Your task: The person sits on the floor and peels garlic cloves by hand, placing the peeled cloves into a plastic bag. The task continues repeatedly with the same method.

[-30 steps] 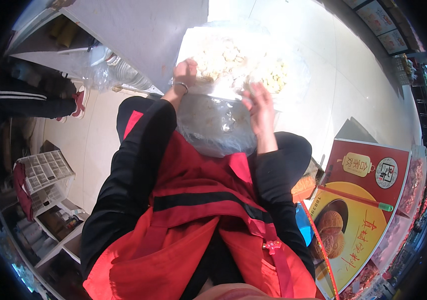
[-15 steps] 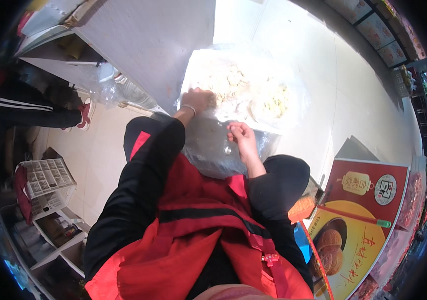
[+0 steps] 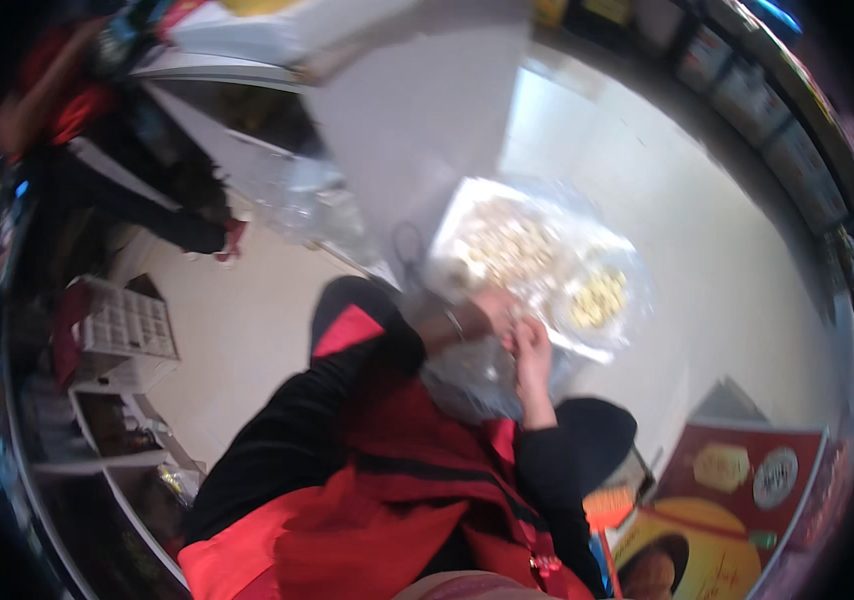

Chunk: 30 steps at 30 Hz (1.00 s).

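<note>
My left hand (image 3: 490,308) and my right hand (image 3: 532,352) meet over the near edge of a plastic-covered white board (image 3: 455,215). Their fingers are pinched together around something small and blurred that I cannot make out. Just beyond them lies a wide heap of off-white pieces (image 3: 509,243), perhaps garlic cloves. To its right, pale yellow pieces (image 3: 599,297) sit in a smaller heap on clear plastic. A grey plastic bag (image 3: 477,380) hangs below my hands, between my knees.
A white cabinet panel (image 3: 417,110) rises at the far left of the board. Another person's dark-trousered leg (image 3: 137,200) is farther left. A white plastic crate (image 3: 132,320) stands at left, and a red and yellow printed box (image 3: 717,500) at right near my knee.
My left hand has left the edge of the off-white heap and come right to meet my right hand. The view has shifted, so the board appears lower and farther right.
</note>
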Each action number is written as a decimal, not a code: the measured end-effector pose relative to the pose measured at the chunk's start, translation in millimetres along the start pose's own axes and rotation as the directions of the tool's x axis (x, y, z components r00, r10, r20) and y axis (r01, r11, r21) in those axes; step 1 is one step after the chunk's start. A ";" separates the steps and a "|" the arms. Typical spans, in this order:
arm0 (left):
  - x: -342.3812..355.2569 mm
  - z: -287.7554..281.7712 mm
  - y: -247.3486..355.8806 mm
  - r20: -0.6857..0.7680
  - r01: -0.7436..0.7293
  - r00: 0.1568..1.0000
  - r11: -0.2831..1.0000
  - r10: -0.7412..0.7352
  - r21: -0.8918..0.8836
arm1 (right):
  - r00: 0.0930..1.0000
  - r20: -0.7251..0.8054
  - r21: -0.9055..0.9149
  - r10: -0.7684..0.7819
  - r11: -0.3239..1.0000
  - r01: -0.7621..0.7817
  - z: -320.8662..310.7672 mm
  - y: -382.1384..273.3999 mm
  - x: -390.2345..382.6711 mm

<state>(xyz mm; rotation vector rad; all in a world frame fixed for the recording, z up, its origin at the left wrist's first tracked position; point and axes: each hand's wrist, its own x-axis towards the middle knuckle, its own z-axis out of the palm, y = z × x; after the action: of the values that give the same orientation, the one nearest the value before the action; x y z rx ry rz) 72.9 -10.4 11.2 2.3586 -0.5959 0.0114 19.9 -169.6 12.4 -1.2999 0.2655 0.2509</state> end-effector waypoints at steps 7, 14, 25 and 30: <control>-44.4 15.3 17.1 -0.308 -0.187 0.935 0.982 0.175 -0.009 | 0.996 0.066 0.108 0.057 0.992 -0.064 0.3 8.0 -3.3; -54.4 11.3 24.8 -0.261 -0.142 0.962 0.959 0.076 -0.246 | 0.989 0.036 0.153 0.141 0.978 -0.145 -2.8 2.3 -6.6; -58.1 9.7 22.9 -0.138 0.007 0.988 0.900 -0.075 -0.436 | 0.973 0.160 0.122 0.165 0.975 -0.186 -13.6 2.0 -9.2; -57.8 10.4 17.1 -0.068 0.035 0.995 0.898 -0.073 -0.439 | 0.975 0.165 0.138 0.146 0.976 -0.169 -13.2 8.7 -5.3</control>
<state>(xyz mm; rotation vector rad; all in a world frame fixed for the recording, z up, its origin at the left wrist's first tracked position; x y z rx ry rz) 12.5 -4.2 4.4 1.9234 -0.4374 -0.0456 11.3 -180.3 3.0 -1.1042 0.2518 0.4565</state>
